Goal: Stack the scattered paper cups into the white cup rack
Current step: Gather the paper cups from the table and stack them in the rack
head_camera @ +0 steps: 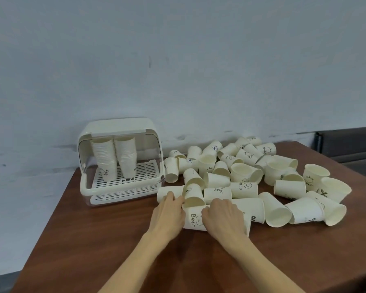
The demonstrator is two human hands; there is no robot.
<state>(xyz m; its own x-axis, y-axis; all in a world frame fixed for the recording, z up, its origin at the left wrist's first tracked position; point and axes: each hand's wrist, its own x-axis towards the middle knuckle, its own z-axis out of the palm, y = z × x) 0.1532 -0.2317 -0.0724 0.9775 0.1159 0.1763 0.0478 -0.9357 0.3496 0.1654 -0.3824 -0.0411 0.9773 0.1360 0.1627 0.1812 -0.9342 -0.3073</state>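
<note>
Both hands are down on the cups at the near edge of the pile. The left hand (169, 210) curls its fingers round a cup lying on its side (167, 192); the right hand (222, 216) grips the "Bear" cup (193, 218) lying flat on the table (93, 240). Scattered cups (262, 176) spread towards the right edge. The white rack (119, 159) stands by the table's far left corner, lid up, two upside-down stacks (114, 157) inside.

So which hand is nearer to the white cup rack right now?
Left. The left hand is at the near-left edge of the cup pile, just right of the white cup rack. The right hand sits farther right, on the Bear cup.
</note>
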